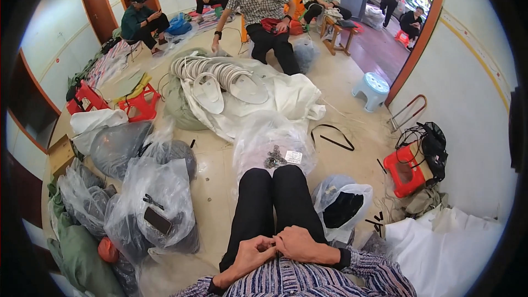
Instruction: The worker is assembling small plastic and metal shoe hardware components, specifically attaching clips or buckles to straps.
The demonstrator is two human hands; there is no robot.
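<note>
Pale floor (214,181) spreads through the room. Over dark trousers (252,201), the left hand (253,253) and the right hand (300,243) meet, their fingers pinched narrow around what seems a small dark piece (277,253). It lies between the fingertips, which mostly cover it; its shape is hard to make out.

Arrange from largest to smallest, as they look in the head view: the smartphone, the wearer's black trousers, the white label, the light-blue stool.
1. Black trousers
2. Light-blue stool
3. Smartphone
4. White label
Nearness to the camera enlarges the trousers.
</note>
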